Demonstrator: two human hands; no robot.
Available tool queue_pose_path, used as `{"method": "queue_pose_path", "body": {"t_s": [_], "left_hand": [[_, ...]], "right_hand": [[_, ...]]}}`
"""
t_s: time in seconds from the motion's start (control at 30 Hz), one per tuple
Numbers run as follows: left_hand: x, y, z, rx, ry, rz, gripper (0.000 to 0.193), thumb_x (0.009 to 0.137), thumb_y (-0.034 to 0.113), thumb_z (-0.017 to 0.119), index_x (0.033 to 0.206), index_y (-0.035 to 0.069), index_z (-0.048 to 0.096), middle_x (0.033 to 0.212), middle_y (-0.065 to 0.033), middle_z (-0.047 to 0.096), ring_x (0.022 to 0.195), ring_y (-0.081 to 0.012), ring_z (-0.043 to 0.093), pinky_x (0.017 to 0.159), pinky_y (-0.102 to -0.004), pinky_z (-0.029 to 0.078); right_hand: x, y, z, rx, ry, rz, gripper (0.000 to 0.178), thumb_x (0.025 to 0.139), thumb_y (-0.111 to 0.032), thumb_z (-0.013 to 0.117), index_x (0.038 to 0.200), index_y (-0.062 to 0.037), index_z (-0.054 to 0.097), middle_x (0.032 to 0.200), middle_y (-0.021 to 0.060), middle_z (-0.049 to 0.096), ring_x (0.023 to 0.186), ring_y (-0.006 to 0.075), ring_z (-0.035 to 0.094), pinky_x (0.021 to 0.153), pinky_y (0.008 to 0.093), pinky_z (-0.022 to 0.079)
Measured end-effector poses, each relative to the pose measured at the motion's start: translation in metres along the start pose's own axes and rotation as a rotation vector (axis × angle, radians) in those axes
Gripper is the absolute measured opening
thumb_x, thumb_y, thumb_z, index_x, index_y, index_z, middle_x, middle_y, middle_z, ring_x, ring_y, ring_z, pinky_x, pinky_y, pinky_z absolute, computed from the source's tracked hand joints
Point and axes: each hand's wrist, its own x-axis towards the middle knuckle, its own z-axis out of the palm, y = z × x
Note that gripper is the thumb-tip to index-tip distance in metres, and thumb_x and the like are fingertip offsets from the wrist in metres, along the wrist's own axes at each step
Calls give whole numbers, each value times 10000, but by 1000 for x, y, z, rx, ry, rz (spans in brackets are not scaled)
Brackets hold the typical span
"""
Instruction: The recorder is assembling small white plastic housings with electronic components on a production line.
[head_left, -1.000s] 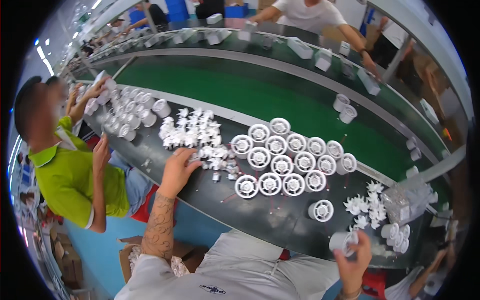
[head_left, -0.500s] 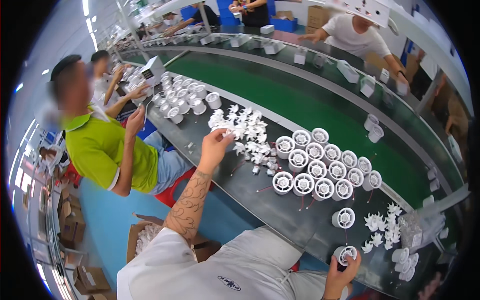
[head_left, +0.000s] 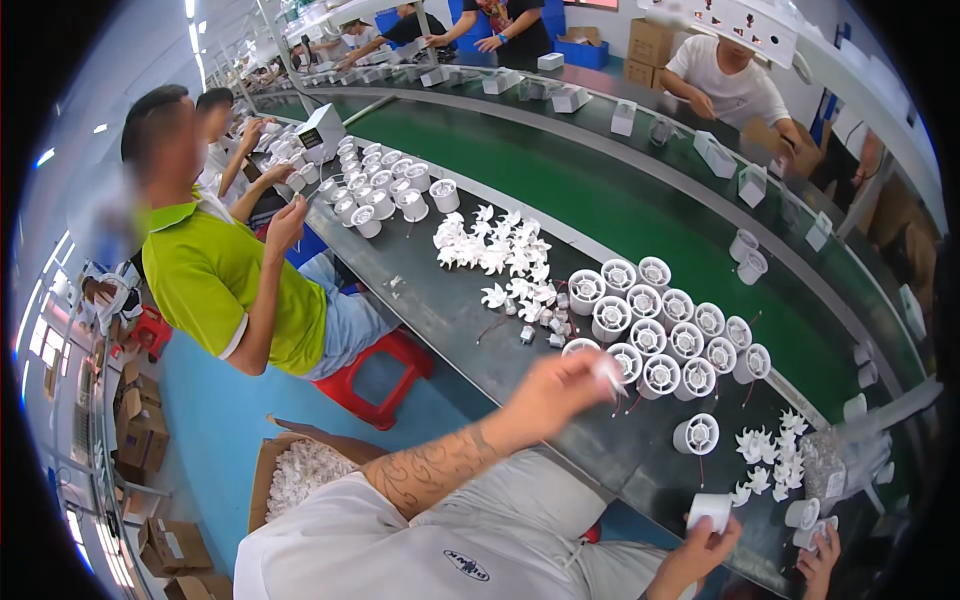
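Note:
My left hand (head_left: 555, 392) is above the dark bench, fingers pinched on a small white fan blade wheel (head_left: 607, 374), blurred by motion. Near the bench's front edge, my right hand (head_left: 700, 552) grips a white round fan housing (head_left: 710, 511), tipped so that its side wall shows. Just beyond it stands a single white fan housing (head_left: 696, 434) with a thin red wire. Behind my left hand, rows of similar housings (head_left: 660, 375) stand with their spoked faces up. Loose blade wheels form a white pile (head_left: 490, 243), with small motors (head_left: 555, 320) beside it.
A second group of blade wheels (head_left: 770, 455) lies right, near a clear plastic bag (head_left: 825, 460). Another person's hand (head_left: 822, 565) touches stacked white cups. A co-worker in green (head_left: 220, 290) sits left. The green conveyor belt (head_left: 560, 190) runs behind; an open carton (head_left: 270, 470) stands below.
My left hand has moved right from the blade-wheel pile, carrying a blade wheel toward my right hand. The right hand's housing has tilted. Another person's hand has appeared at lower right.

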Motion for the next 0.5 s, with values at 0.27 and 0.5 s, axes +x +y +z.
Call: {"method": "queue_pose_path", "body": {"t_s": [0.27,0.5], "left_hand": [[-39,-21,90,383,-414,427,148,853,48,638,1000,37,638,1272,-144,532,1212,-357,481,991,-429,409],[-32,-13,89,547,-431,445,261,773,21,687,1034,19,668,1259,-165,549,1153,-345,542,945,-435,466]], "right_hand": [[-16,-104,50,978,-96,675,429,1005,-316,472,1307,-13,452,1226,142,567,1057,240,597,836,354,542],[-13,-105,57,1118,-167,762,430,1019,-346,436,1308,-34,497,1264,113,579,1109,229,594,870,382,534]]}}
